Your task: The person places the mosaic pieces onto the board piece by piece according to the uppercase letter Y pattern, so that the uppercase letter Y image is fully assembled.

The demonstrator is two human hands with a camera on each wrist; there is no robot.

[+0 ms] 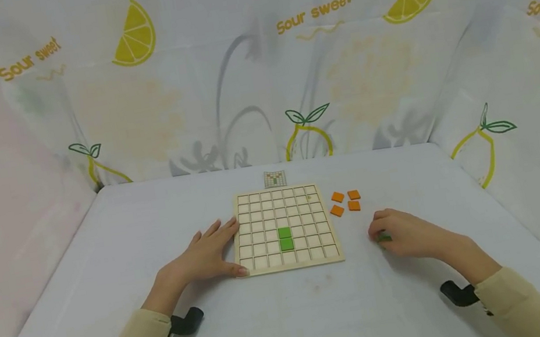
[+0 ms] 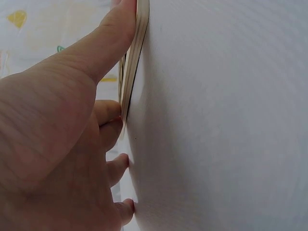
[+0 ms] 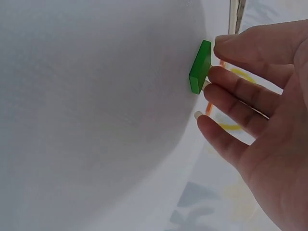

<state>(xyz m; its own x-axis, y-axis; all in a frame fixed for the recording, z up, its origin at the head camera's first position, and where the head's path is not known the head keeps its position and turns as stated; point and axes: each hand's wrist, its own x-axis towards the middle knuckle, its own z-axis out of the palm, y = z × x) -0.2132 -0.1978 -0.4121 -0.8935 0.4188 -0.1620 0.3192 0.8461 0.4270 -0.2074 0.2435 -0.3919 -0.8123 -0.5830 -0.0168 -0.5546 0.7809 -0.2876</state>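
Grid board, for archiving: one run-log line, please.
Left hand: touching board; right hand: at green tile, grip unclear; orange tiles: four beside board

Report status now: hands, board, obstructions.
Left hand touching board at left edge. Right hand holding green tile. Two green tiles on board. Nothing visible between right hand and board.

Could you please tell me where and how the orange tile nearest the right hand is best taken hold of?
Probably by its left and right edges, pinched from above: the orange tile lies flat and thin, and another tile sits close behind.
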